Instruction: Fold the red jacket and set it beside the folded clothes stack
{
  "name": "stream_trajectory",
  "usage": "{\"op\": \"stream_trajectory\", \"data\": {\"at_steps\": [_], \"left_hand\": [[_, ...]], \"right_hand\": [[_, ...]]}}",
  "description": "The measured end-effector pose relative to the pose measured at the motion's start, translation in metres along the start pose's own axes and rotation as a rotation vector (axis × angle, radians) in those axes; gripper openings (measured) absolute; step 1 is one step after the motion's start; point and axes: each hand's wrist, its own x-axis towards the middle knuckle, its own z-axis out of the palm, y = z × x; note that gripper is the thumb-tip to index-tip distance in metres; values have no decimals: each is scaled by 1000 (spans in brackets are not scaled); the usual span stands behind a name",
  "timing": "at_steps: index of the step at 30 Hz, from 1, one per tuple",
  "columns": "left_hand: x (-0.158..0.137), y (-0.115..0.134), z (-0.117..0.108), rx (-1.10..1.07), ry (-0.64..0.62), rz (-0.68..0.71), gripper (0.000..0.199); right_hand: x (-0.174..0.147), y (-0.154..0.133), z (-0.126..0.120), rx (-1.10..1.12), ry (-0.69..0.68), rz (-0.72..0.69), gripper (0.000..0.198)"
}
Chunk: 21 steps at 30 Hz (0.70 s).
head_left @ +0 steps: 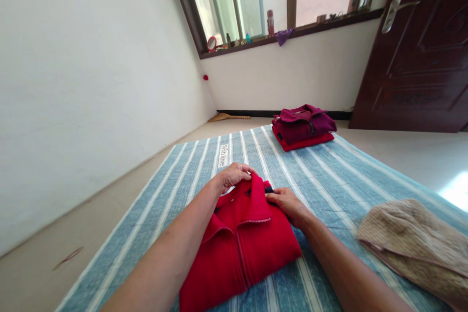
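Two hands (234,175) (288,204) pinching one red jacket (272,243) near collar (258,202); two folded garments (298,129) stacked; one beige cloth (417,239)

Red jacket (274,246): matt cloth, smooth-ish, w/ toothed zip (241,253), metal or plastic unclear. Striped sheet (329,192): matt woven cloth. Beige cloth (409,234): rough, waffle-type texture, matt. Door (369,92): glossy, wood-look. Its handle (392,14): shiny metal. Wall (91,58): smooth, matt. Floor (395,156): smooth, slight sheen.
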Motion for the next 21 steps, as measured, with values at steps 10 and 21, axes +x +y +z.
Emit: {"op": "stream_trajectory", "data": {"at_steps": [10, 21], "left_hand": [[-3, 1, -1, -9, 22, -14, 34], [-4, -2, -4, -31, 4, 27, 27]], "right_hand": [[-1, -1, 1, -5, 12, 4, 18], [-1, -1, 1, -5, 5, 2, 18]]}}
